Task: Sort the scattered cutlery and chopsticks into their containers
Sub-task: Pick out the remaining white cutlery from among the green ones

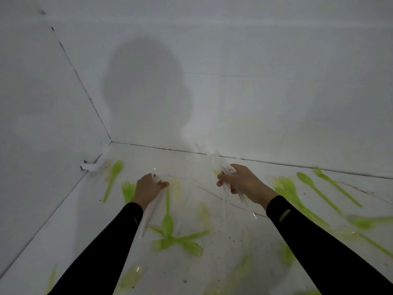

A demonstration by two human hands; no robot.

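Note:
Green plastic cutlery lies scattered over a white surface: a spoon (113,176) and a fork (127,191) at the left, crossed forks (180,241) in the middle, and spoons (314,188) at the right. My left hand (146,189) grips a bundle of white plastic cutlery (150,216) whose handles point back toward me. My right hand (242,180) holds several white forks (228,170), tines up, handles hanging below the palm. The picture is blurred. No container shows.
White walls rise on the left and behind, meeting the surface in a corner (111,142). A small white fitting (90,166) sticks out at the left wall's foot. Dark specks dot the surface.

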